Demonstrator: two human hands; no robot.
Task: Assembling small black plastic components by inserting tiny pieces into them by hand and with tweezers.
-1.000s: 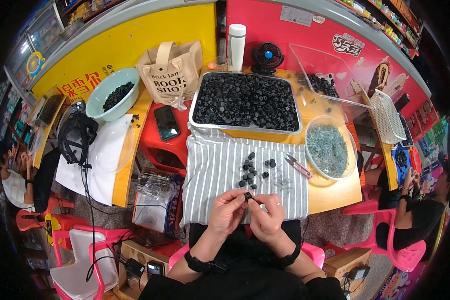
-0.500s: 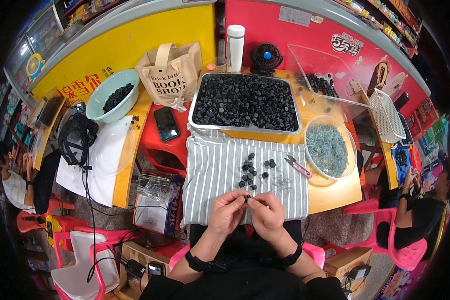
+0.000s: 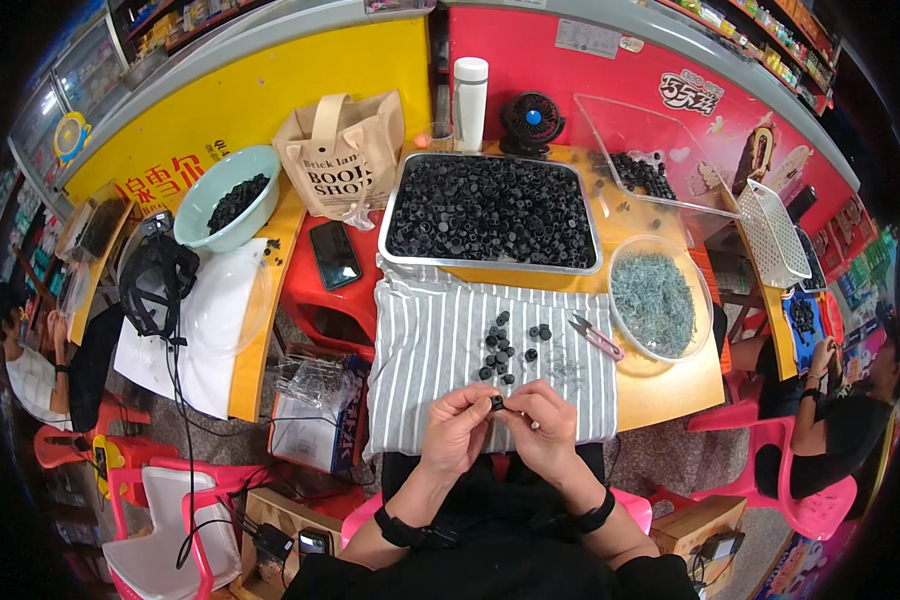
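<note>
A small round black cap (image 3: 496,403) is pinched between the fingers of my left hand (image 3: 456,430), just above the near edge of a grey striped cloth (image 3: 410,350). My right hand (image 3: 543,428) meets it from the other side, thumb and forefinger pressed together at the cap; whether they grip the cap or something tiny is too small to tell. Several loose black caps (image 3: 497,350) lie on the cloth beyond my hands. To their right are a pair of pink-handled thread snips (image 3: 597,338) and some thin clear bits (image 3: 566,366).
Behind the cloth stands a metal tray (image 3: 592,262) heaped with black caps. At right, a round clear tub (image 3: 708,318) holds thin bluish pieces. A phone (image 3: 334,254) rests on a red stool (image 3: 322,318) at left. A green basin (image 3: 198,232), paper bag (image 3: 338,150), white bottle (image 3: 470,105) and fan (image 3: 532,122) stand farther back.
My right hand's fingers have shifted slightly and the cap now shows more between my hands. The whole view has tilted a little.
</note>
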